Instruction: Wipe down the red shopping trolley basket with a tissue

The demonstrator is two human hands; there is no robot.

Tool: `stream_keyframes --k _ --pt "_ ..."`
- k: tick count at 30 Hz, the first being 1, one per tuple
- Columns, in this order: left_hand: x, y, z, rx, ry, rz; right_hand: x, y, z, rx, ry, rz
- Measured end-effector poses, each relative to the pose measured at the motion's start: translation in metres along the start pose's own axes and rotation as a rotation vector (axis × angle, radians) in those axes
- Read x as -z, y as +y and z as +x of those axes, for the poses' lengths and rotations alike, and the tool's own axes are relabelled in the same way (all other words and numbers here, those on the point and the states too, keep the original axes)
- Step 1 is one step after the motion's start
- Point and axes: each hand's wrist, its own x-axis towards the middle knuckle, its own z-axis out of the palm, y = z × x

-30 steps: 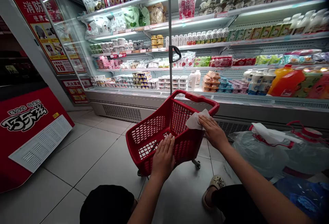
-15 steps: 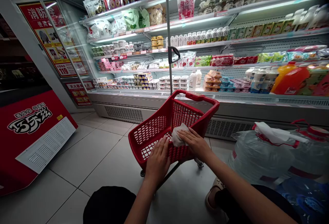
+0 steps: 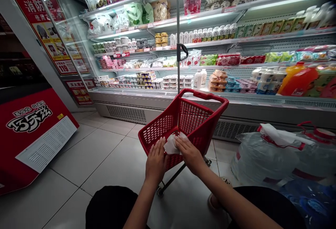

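Note:
In front of me stands a small red plastic shopping cart [image 3: 195, 115] with lattice sides, on a metal frame with wheels. My right hand [image 3: 189, 152] presses a crumpled white wipe [image 3: 171, 145] against the top edge of the near side. The wipe sticks out past its fingertips toward the left. Just left of it, my left hand [image 3: 156, 160] rests on the same rim, fingers stretched out and holding nothing. The thumb side of this hand and the cart wall beneath both palms are partly hidden.
A lit refrigerated display [image 3: 162, 96] with several shelves of dairy and drinks runs behind the cart. To the left is a red freezer [image 3: 34, 131]. Large plastic-wrapped water bottles [image 3: 265, 159] stand at the right. A metal pole with a black handle [image 3: 182, 52] rises behind the cart.
My right hand has slid the wipe leftward along the cart's rim, closer to my left hand. The cart has turned a little and sits slightly farther right in view.

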Motion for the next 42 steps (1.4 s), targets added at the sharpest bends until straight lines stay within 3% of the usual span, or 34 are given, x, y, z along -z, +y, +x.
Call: stream_keyframes --k 2,4,8,10,13,15,17,18,20,23,26,29,32,35,42 --pt "-0.001 -0.001 -0.002 0.008 -0.003 0.011 0.002 -0.011 0.001 0.038 -0.009 0.030" --pt "-0.001 -0.002 -0.004 0.033 0.008 0.019 0.005 -0.007 0.000 0.104 -0.022 0.044" --pt "-0.001 -0.002 -0.007 0.097 0.029 0.032 0.017 0.044 -0.005 0.110 -0.016 -0.005" --pt "0.000 -0.002 -0.006 0.117 0.027 0.034 0.033 0.085 -0.009 -0.007 0.013 -0.034" --pt "0.001 -0.001 -0.005 0.128 0.021 0.031 0.074 0.147 -0.008 -0.274 0.082 -0.032" --pt "0.001 0.000 -0.005 0.133 0.021 0.033 0.107 0.176 -0.003 -0.535 0.265 -0.075" --pt "0.001 0.003 -0.004 0.137 0.023 0.037 0.132 0.187 0.004 -0.632 0.471 -0.148" --pt "0.002 0.004 -0.004 0.138 0.021 0.040 0.138 0.186 0.007 -0.616 0.515 -0.188" --pt "0.002 0.008 -0.003 0.137 0.017 0.049 0.134 0.173 0.009 -0.469 0.449 -0.269" --pt "0.004 0.013 -0.003 0.129 0.016 0.051 0.095 0.143 0.000 -0.208 0.209 -0.358" --pt "0.005 0.016 -0.003 0.122 0.019 0.043 0.046 0.115 -0.015 -0.203 0.148 -0.338" --pt "0.007 0.015 -0.004 0.130 0.006 0.041 0.019 0.087 -0.020 -0.187 0.106 -0.249" --pt "0.007 0.011 -0.004 0.145 -0.015 0.038 0.014 0.060 -0.014 -0.091 0.030 -0.114" --pt "0.007 0.008 -0.005 0.141 -0.027 0.036 0.021 0.049 -0.008 0.060 -0.084 0.019" --pt "0.009 0.006 -0.010 0.131 -0.007 0.038 0.037 0.086 -0.017 0.060 -0.109 -0.070"
